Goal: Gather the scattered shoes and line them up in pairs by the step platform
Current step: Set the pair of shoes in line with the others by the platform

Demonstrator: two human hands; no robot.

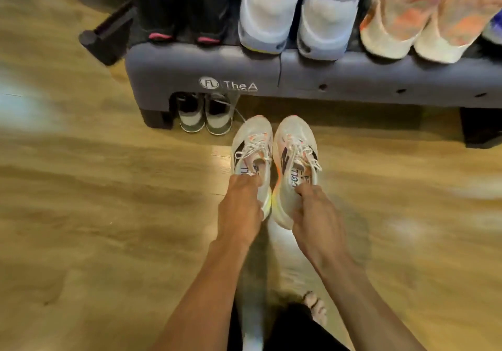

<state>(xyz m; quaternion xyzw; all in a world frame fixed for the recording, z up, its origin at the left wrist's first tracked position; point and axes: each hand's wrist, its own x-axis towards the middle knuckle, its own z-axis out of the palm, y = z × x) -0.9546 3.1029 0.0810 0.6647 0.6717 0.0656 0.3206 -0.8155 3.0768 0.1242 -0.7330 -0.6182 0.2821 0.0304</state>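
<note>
Toes of one bare foot (315, 307) show at the bottom centre, beside dark clothing. Two bare forearms reach up the frame from there. At centre, the left hand (239, 206) has its fingers (245, 182) curled into the heel opening of the left white shoe (251, 144), and the right hand (316, 217) grips the heel of the right white shoe (294, 144) the same way. These two laced shoes lie side by side, toes pointing at the step platform (353, 79). Whether they touch the wooden floor (95, 187) is unclear. Print inside each reads roughly "ULL"; the rest is blurred.

Just beyond, the grey platform's front carries a round "FL" logo and the letters "TheA", with smaller print below too blurred to read. Under its left end sits one small grey-and-black pair (203, 118), heels outward.

On top, across the upper frame, stand three pairs, heels outward: a black pair (184, 5) with pink heel tabs, a pale blue pair (293, 19), and a peach-and-cream pair (423, 19). That makes five pairs, ten shoes. A sliver of one more bluish shoe (495, 27) shows at the right edge.
</note>
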